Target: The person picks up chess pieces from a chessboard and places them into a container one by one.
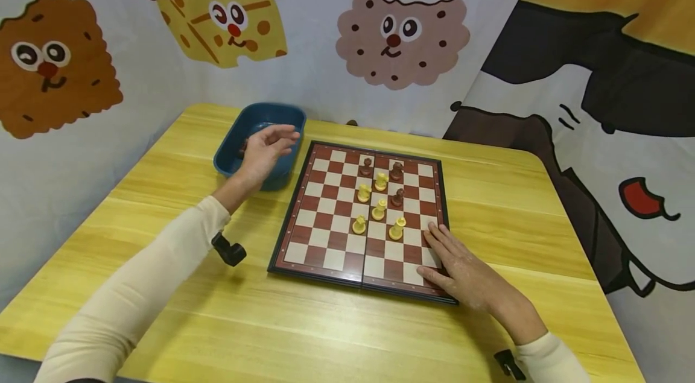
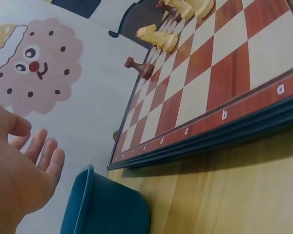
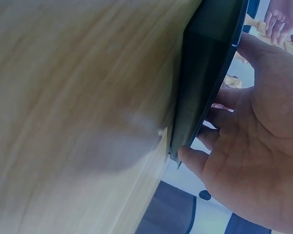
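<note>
A brown-and-cream chessboard (image 1: 331, 259) lies unfolded on the table. Several yellow chess pieces (image 1: 379, 210) and three brown chess pieces (image 1: 397, 172) stand on its middle and far squares. My left hand (image 1: 264, 154) hovers over a blue plastic bin (image 1: 219, 160) left of the board. Its fingers are loosely bent, and the left wrist view shows nothing between thumb and fingers. Something dark brown shows inside the bin beside the hand, which hides part of the interior. My right hand (image 1: 469, 274) rests on the board's near right corner, fingers spread over the edge squares.
The yellow wood-grain table (image 1: 250, 316) extends around the board on every side. Behind it hangs a white cloth (image 1: 309, 39) printed with cartoon biscuits and cheese. The board's dark raised rim (image 2: 215, 156) runs close beside the bin.
</note>
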Available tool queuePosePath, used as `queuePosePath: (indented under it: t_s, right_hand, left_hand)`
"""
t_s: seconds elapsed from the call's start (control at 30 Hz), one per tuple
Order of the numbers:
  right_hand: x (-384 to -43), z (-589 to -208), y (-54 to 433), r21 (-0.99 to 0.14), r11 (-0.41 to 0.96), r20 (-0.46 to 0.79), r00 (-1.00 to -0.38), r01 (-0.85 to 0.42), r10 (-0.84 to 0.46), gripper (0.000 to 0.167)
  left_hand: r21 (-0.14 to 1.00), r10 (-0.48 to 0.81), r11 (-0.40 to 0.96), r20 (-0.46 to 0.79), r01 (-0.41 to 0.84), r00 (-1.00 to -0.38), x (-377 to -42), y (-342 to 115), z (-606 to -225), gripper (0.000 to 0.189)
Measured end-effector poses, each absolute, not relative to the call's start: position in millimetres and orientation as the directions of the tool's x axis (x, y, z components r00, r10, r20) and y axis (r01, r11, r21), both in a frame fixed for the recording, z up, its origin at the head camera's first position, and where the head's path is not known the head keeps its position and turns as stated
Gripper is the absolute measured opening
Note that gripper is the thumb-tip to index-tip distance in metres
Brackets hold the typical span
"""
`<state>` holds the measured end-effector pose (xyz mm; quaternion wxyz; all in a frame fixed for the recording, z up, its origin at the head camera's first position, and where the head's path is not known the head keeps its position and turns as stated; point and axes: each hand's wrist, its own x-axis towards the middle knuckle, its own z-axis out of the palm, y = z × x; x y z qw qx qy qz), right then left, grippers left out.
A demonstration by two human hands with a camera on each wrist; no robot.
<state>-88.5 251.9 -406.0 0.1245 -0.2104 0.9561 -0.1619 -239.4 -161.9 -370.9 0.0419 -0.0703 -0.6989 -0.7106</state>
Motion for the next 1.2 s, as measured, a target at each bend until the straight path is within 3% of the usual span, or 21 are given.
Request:
queuePosePath:
  t_s: [0.47,0.83,1.0,1.2]
  right_hand:
    - [-90,-408,253,-0.346,0.867,-0.162,-0.887,-0.359,-0.432,0.084]
    - [-91,-406,251,-0.347,0.867,-0.17,-0.885,-0.358,-0.433,0.084]
    - [-91,-407,250,-0.345,0.867,-0.168,-0.885,-0.361,-0.435,0.084]
    - [-90,-409,251,-0.343,0.868,-0.165,-0.887,-0.358,-0.431,0.084]
  left_hand:
    - [0.98,0.184,-0.072,0.196,0.186,-0.963,-234,-133,-377,0.03]
    - [0.993,0.317,-0.077,0.11,0.09,-0.942,-235,-98,-383,0.032]
    - [1.0,0.39,0.007,0.016,0.021,-0.921,-232,-85,-389,0.033]
    - [0.994,0.384,0.112,-0.022,0.023,-0.923,-232,-71,-397,0.034]
